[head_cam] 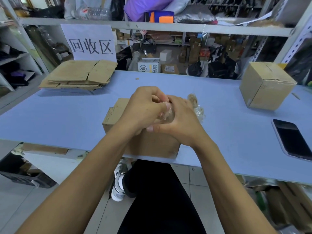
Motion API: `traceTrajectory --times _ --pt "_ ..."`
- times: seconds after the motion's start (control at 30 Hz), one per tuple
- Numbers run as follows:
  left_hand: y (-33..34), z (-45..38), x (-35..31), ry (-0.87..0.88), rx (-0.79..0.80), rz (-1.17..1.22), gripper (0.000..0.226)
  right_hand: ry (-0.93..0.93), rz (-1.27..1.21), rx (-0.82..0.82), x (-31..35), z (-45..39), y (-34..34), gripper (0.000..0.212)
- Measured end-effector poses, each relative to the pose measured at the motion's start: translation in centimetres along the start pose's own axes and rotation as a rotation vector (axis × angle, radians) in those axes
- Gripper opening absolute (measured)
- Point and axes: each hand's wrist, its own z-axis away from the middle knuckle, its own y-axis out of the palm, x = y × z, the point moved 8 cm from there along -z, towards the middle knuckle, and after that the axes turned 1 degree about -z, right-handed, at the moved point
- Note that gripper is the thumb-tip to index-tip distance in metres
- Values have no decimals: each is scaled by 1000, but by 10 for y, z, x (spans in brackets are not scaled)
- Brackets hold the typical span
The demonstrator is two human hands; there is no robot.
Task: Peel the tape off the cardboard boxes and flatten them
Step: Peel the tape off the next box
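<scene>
Cardboard box (118, 115), the one we work on, sits at the near edge of the blue worktop (59, 119); we take it as our landmark. Far left of it and further back, flattened boxes (79, 76) lie stacked, with a white paper sign (91, 43) standing behind them. Directly above the box, our left hand (143, 110) and right hand (180, 122) meet, both grips curled round a wad of clear tape (166, 115) squeezed between them. Just right of the box, behind our right hand, more crumpled tape (197, 107) rests on the worktop. Far right and further back stands a second box (266, 86), taped and unflattened. Right of the landmark, near the front edge, a dark phone (293, 139) lies flat.
</scene>
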Motion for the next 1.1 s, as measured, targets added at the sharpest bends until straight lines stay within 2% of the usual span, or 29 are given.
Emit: traceTrajectory --times 0.13,0.27,0.37,0.5,0.57,0.67,0.77,0.93,1.1 --pt "3 2 1 -47 -4 173 30 -8 -27 -22 -1 0 0 93" --pt "14 0 -8 -2 62 219 32 4 -235 -81 -9 4 -2 68" --pt "12 0 -6 59 52 163 27 13 -366 -79 -18 6 -2 60" --pt "10 -2 -1 95 -19 67 14 7 -485 -55 -24 11 -14 32" --pt "11 -4 2 85 -62 61 8 -13 -503 -81 -28 11 -23 33" --pt "12 -8 3 109 -122 -23 20 -62 -481 -77 -25 7 -30 36" --pt "11 -8 0 137 -150 -102 27 -101 -436 -79 -22 6 -33 29" --pt "14 -6 1 151 -86 -114 28 -81 -442 -97 -26 5 -36 23" --pt "29 3 -9 294 -49 -415 23 -70 -441 -69 -28 5 -38 22"
